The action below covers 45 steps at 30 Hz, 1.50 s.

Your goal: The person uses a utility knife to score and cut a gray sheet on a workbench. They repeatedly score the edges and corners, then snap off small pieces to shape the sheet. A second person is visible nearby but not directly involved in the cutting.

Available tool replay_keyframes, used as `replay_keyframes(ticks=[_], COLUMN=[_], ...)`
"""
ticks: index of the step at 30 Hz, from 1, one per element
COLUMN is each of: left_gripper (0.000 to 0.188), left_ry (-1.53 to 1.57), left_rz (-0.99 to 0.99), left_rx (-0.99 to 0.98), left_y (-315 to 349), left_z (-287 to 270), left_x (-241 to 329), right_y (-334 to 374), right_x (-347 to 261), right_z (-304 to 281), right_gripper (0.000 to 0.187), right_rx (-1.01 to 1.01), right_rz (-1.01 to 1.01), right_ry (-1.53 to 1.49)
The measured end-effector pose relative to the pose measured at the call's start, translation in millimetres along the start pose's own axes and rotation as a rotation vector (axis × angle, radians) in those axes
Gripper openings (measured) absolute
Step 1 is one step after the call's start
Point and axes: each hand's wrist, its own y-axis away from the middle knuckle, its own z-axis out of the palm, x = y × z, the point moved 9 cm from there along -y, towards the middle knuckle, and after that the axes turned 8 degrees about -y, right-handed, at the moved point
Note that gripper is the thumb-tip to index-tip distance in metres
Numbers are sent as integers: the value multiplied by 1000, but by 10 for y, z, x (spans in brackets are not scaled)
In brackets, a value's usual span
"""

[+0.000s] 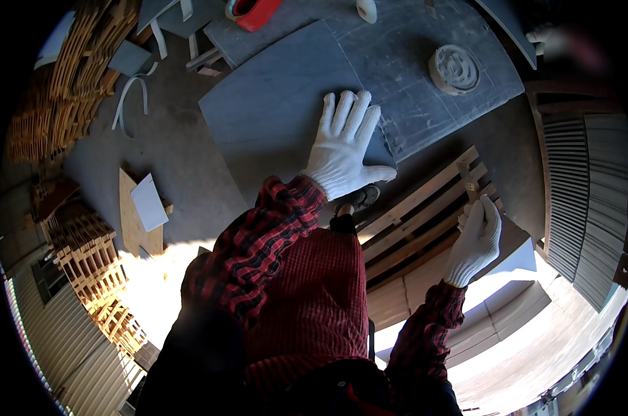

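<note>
over the grey board (pixel 272 97) the left hand (pixel 345 142) is lying palm down, fingers apart; that board is sitting left of the tub (pixel 455 69). above the pallet (pixel 425 208) the right hand (pixel 475 239) is hanging, fingers together, grip impossible to tell.

Grey concrete floor (pixel 189 166), stacked wooden pallets (pixel 85 256) along left, corrugated wall (pixel 68 353) lower left, harsh sunlight (pixel 172 277) low.

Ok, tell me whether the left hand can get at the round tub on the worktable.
Probably yes: the gloved left hand is spread open over the grey panel, and only flat worktable shows between it and the round tub.
</note>
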Motion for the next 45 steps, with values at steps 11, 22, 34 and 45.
replay_keyframes(ticks=[11, 22, 34, 45], left_gripper=[102, 100, 98, 70], left_ry=[15, 1, 215, 567], left_rz=[195, 217, 196, 162], left_rx=[-47, -114, -42, -30], left_y=[113, 371, 470, 501], left_z=[3, 121, 73, -69], left_x=[9, 271, 1092, 1311], right_y=[88, 204, 200, -25], right_x=[-17, 27, -21, 100], right_z=[-22, -31, -140, 225], right_gripper=[21, 21, 22, 21], right_rx=[-24, -40, 41, -141], right_rz=[-80, -41, 90, 288], right_ry=[-38, -80, -122, -417])
